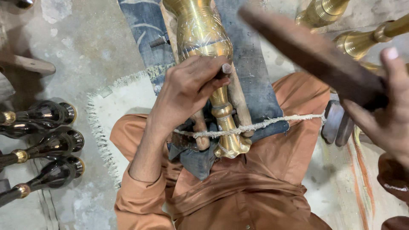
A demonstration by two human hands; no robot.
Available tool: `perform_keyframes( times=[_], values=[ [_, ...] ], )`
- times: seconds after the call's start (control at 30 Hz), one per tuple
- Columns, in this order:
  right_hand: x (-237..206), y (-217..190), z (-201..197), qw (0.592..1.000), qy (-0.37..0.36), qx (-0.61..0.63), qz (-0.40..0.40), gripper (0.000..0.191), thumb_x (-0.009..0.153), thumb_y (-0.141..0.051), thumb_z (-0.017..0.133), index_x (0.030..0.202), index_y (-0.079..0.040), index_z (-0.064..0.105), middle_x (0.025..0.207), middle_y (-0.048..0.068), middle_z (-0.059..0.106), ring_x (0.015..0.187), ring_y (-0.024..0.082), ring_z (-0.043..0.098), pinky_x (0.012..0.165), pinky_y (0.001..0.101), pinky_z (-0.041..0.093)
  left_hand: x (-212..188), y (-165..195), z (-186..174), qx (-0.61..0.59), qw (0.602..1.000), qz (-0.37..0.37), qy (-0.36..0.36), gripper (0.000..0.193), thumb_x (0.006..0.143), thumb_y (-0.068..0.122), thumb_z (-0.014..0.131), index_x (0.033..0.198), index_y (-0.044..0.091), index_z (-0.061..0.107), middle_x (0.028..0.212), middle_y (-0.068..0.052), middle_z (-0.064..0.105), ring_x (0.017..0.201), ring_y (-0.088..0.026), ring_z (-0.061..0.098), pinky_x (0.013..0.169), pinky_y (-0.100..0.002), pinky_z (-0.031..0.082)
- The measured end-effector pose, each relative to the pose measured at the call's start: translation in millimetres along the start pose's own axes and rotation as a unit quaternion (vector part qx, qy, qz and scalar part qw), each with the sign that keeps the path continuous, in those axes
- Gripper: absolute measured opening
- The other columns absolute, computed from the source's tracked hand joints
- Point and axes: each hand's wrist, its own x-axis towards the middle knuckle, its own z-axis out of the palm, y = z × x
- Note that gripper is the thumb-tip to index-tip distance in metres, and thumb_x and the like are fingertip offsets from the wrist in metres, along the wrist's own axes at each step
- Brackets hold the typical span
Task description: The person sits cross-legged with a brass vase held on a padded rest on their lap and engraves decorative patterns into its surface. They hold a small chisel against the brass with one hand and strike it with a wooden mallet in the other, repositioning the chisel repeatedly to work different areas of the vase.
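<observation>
Gripping a chisel (225, 70) against the brass vase (204, 34), the left hand (191, 87) steadies it — the right hand (383, 115), beside the vase, clasps a wooden mallet (311, 55).

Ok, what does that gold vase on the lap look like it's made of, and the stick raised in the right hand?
The vase looks like polished brass: yellow metallic shine with fine engraved lines on its body. The stick in the right hand looks like dark, worn wood, matte brown, though motion blur leaves that open. The left hand presses a small tool against the vase.
</observation>
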Motion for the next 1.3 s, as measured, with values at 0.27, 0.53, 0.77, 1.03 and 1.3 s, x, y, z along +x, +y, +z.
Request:
perform_keyframes(
  times=[0.27,0.53,0.77,1.03,1.3],
  values=[
    [60.4,-45.3,-17.2,0.984,-0.027,-0.09,-0.154,0.085,0.084,0.004,0.082,0.154,-0.002,0.035,0.101,0.023,0.064,0.083,0.032,0.065,0.071,0.0391,0.051,-13.3,-6.1,13.8,-0.01,0.999,-0.036,0.025,0.02,0.094,0.01,0.081,0.11,0.003,0.071,0.094,-0.007,0.073,0.081,-0.021,0.068,0.071,-0.037,0.056],
    [107.8,-86.4,-30.0,0.989,-0.072,-0.03,-0.127,0.076,0.081,-0.001,0.077,0.152,-0.004,0.051,0.09,0.011,0.062,0.068,0.023,0.058,0.064,0.0352,0.048,-35.4,8.4,40.9,0.024,0.975,-0.12,0.183,0.02,0.093,0.007,0.083,0.105,0.006,0.068,0.088,-0.009,0.068,0.074,-0.021,0.064,0.068,-0.039,0.052],
    [117.5,-121.0,-37.4,0.989,-0.119,-0.044,0.08,0.034,0.099,-0.023,0.07,0.115,0.006,0.069,0.081,0.017,0.061,0.066,0.024,0.06,0.058,0.0381,0.046,-49.8,8.0,67.5,-0.007,0.945,-0.128,0.302,0.027,0.092,0.001,0.076,0.117,-0.003,0.065,0.095,-0.01,0.072,0.08,-0.019,0.07,0.073,-0.035,0.056],
    [116.4,-111.5,-38.6,0.955,-0.137,-0.116,0.236,0.052,0.105,-0.042,0.063,0.101,0.01,0.068,0.072,0.024,0.058,0.058,0.03,0.058,0.052,0.0428,0.043,-61.2,8.1,85.0,-0.039,0.922,-0.175,0.344,0.015,0.092,-0.004,0.073,0.103,0.0,0.064,0.084,-0.005,0.069,0.067,-0.011,0.061,0.064,-0.03,0.05],
    [105.5,-91.6,-37.8,0.952,-0.05,-0.172,-0.248,0.078,0.078,0.003,0.088,0.149,-0.001,0.057,0.093,0.016,0.065,0.074,0.029,0.059,0.062,0.0379,0.047,-44.0,13.6,61.1,0.036,0.95,-0.142,0.276,0.027,0.09,-0.004,0.079,0.114,-0.001,0.067,0.097,-0.012,0.073,0.083,-0.022,0.073,0.075,-0.036,0.058]
  ],
)
